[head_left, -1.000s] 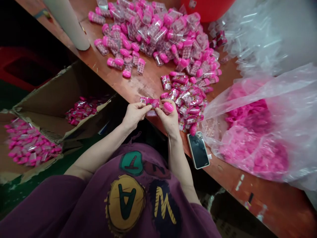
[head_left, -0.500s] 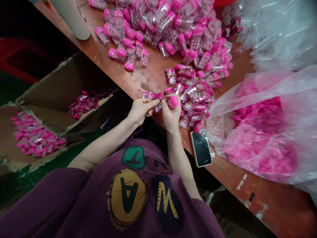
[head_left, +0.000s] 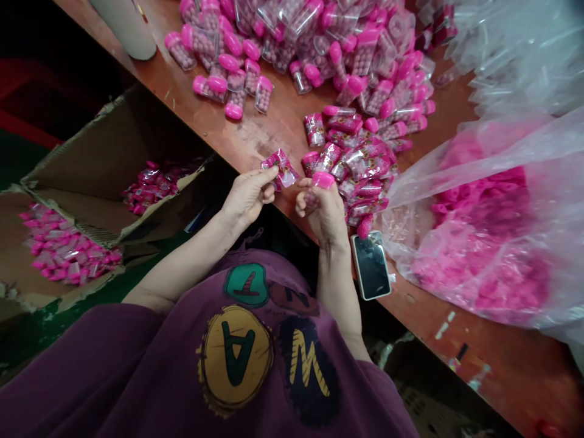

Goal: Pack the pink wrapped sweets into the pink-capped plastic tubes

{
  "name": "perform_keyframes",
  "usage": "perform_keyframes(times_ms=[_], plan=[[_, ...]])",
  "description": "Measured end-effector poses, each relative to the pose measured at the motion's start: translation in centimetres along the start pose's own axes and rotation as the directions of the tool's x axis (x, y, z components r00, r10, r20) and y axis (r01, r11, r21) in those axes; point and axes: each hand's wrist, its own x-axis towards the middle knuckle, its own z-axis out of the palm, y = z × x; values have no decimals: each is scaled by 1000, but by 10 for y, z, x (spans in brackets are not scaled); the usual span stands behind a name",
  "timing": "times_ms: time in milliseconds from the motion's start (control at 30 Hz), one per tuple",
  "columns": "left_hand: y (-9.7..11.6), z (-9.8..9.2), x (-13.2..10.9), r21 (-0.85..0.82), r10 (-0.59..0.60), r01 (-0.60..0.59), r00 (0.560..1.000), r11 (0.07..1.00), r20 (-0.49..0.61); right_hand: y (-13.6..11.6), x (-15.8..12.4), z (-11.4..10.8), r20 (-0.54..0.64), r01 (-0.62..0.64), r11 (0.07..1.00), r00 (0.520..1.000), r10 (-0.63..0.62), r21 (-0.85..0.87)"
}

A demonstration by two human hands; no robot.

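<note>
Printed wrapper: at the centre of the frame, the printed wrapper (head_left: 280, 165) hangs over the near edge of the tabletop (head_left: 255, 137), its longer side slanting from upper left to lower right.
Left hand: the left hand (head_left: 247, 194) pinches the wrapper's lower left part between thumb and forefinger; the other fingers are curled.
Right hand: the right hand (head_left: 326, 213) grasps a capped bottle (head_left: 323, 180), its fingers bent round the body, which is mostly hidden.
Key relation: the wrapper lies just left of and slightly above the bottle, and the left hand holds it. The bottle's long axis appears to slant, cap to the upper right, body to the lower left. Whether the right fingertips touch the wrapper's right corner cannot be told.
Right border: a heap of wrapped bottles (head_left: 365, 159) lies just beside the right hand, crowding that side; no object shows between wrapper and bottle except the right fingers.
Upper frame: a large pile of unwrapped bottles (head_left: 365, 58) spreads beyond the hands, well apart from the wrapper.
Lower right of centre: a phone (head_left: 372, 267) rests at the table edge, below the heap.
Right side: a translucent bag (head_left: 554, 176) contains pink pieces.
Left side: a cardboard box (head_left: 82, 167) contains pink packets (head_left: 150, 188).
</note>
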Motion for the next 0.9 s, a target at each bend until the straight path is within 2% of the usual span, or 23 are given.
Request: perform_keyframes(times_ms=[167, 400, 633, 733, 900], plan=[[3, 1, 0, -15, -10, 9, 998, 1000, -54, 9, -16, -1, 21, 26, 999, 999, -27, 43], [2, 3, -3, -19, -57, 56, 997, 998, -50, 22, -21, 0, 23, 27, 1000, 999, -27, -9], [-3, -4, -3, -94, -79, 77, 997, 993, -22, 17, -25, 4, 60, -141, 982, 989, 135, 123], [-4, -7, -3, -98, -95, 93, 995, 991, -14, 15, -27, 6, 38, -91, 988, 996, 87, 124], [-6, -8, -5, -84, -94, 92, 996, 992, -12, 19, -29, 13, -59, 4, 1000, 998, -5, -20]])
